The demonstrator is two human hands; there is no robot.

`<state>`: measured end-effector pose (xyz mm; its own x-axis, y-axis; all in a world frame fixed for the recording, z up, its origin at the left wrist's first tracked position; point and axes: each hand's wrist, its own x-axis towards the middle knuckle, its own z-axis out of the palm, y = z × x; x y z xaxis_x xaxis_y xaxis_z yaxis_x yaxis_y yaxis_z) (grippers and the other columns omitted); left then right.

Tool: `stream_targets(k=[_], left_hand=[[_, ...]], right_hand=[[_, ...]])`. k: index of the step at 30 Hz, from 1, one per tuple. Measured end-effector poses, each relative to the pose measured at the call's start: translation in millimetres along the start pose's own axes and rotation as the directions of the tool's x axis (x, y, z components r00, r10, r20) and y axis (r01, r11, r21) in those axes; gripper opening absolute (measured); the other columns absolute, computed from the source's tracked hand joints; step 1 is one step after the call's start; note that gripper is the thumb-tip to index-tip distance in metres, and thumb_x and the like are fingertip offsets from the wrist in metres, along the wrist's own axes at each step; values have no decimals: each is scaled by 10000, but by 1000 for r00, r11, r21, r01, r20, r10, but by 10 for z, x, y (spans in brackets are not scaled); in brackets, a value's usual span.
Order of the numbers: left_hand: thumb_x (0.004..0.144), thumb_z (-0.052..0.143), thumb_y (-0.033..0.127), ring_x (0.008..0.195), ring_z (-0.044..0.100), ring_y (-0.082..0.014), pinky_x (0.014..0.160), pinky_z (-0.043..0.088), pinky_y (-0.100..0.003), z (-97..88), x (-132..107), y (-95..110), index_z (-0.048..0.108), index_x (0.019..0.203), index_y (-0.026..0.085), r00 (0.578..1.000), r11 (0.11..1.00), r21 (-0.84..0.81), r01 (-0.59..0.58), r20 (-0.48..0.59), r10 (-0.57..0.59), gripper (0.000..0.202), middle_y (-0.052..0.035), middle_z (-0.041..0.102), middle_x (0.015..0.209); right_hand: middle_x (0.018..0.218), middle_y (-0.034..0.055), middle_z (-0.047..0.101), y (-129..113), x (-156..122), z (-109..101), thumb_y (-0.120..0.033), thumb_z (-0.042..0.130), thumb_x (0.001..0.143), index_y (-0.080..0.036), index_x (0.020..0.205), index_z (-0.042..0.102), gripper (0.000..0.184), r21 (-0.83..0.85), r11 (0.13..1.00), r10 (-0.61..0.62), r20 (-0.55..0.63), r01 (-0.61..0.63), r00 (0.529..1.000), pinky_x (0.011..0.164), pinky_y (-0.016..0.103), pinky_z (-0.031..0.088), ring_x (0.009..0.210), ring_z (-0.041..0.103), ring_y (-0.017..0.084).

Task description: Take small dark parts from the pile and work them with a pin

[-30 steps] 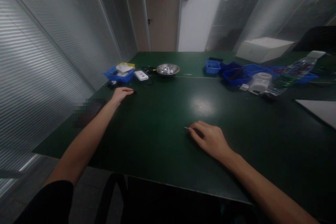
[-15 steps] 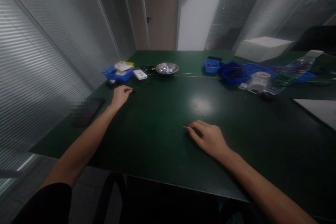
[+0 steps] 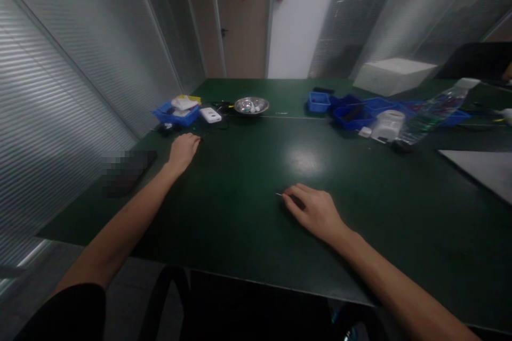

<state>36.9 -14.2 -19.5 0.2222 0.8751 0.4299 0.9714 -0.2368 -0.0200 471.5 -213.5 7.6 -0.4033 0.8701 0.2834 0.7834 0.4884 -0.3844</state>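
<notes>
My left hand (image 3: 183,150) lies palm down on the green table (image 3: 240,213), far out to the left. Its fingers are curled together over a small dark thing I cannot make out, just in front of a blue bin (image 3: 176,113). My right hand (image 3: 315,211) rests nearer to me at the table's middle. Its thumb and fingers pinch a thin pale pin (image 3: 279,194), whose tip sticks out to the left of the fingertips.
A steel bowl (image 3: 251,105) and a white device (image 3: 210,114) sit at the back left. Several blue bins (image 3: 352,112), a plastic bottle (image 3: 434,109) and a white box (image 3: 394,75) stand at the back right. A white sheet (image 3: 480,168) lies at the right, a dark flat object (image 3: 126,168) by the left edge.
The view has drifted a little to the right. My left hand's fingers have curled in slightly; my right hand has kept its pinch and its place.
</notes>
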Motion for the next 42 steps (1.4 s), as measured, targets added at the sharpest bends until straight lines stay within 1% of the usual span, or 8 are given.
stream_targets(k=[6, 9, 13, 15, 17, 21, 36, 42], left_hand=[[944, 639, 263, 1033, 649, -257, 952, 484, -399, -126, 32, 70, 724, 1094, 160, 999, 937, -347, 44, 23, -39, 201, -104, 714, 1110], [953, 647, 285, 1000, 656, -226, 901, 507, -378, -326, -76, 601, 728, 1099, 185, 977, 815, -578, -48, 143, 158, 195, -76, 716, 1117], [962, 664, 301, 955, 652, -186, 827, 508, -314, -594, -424, 1614, 721, 1120, 187, 836, 528, -831, -177, 156, 526, 203, -69, 704, 1122], [958, 675, 287, 958, 642, -185, 837, 495, -310, -677, -584, 1968, 723, 1117, 193, 792, 454, -868, -203, 127, 597, 191, -61, 704, 1078], [951, 685, 271, 948, 634, -183, 838, 485, -308, -717, -683, 2133, 724, 1119, 198, 794, 431, -881, -193, 117, 596, 187, -53, 701, 1054], [939, 701, 254, 950, 618, -186, 847, 474, -315, -728, -727, 2123, 714, 1154, 203, 819, 440, -878, -189, 106, 563, 221, -52, 688, 1055], [981, 652, 294, 1022, 609, -206, 908, 458, -333, -723, -699, 2144, 704, 1107, 187, 769, 419, -872, -255, 80, 634, 173, -61, 682, 1045], [969, 667, 316, 1010, 605, -220, 888, 468, -349, -731, -707, 2144, 693, 1133, 191, 779, 440, -863, -248, 93, 620, 208, -71, 674, 1048]], right_hand=[[902, 15, 695, 6, -3, -2, -394, 465, 1052, -231, 1007, 704, 292, 7, 1000, 9, -28, -9, 1000, 600, 270, 400, 646, 605, 133], [913, 16, 700, 13, -7, -12, -405, 477, 1049, -236, 1007, 703, 285, 20, 1000, 20, -63, -19, 998, 605, 268, 404, 649, 605, 132], [940, 23, 712, -6, -15, -34, -399, 498, 1037, -237, 1013, 694, 255, 32, 999, 10, -75, -8, 997, 627, 264, 412, 677, 620, 136], [930, 24, 712, -20, -22, -41, -383, 508, 1025, -232, 993, 686, 235, 29, 1000, -2, -65, 4, 998, 625, 262, 407, 688, 623, 139], [908, 21, 708, -26, -30, -44, -371, 522, 1010, -227, 962, 675, 215, 23, 1000, -9, -56, 10, 998, 622, 261, 398, 683, 615, 141], [876, 13, 695, -18, -45, -39, -367, 539, 992, -226, 934, 660, 195, 9, 1000, -13, -34, 14, 999, 617, 265, 379, 678, 604, 143], [881, 15, 691, -122, 19, 17, -356, 508, 1013, -222, 951, 663, 214, -20, 999, -41, -11, 40, 999, 605, 263, 359, 664, 595, 134], [891, 28, 689, -161, 60, 36, -358, 485, 1035, -215, 961, 672, 247, 26, 997, -72, -55, 74, 996, 610, 261, 383, 684, 608, 135]])
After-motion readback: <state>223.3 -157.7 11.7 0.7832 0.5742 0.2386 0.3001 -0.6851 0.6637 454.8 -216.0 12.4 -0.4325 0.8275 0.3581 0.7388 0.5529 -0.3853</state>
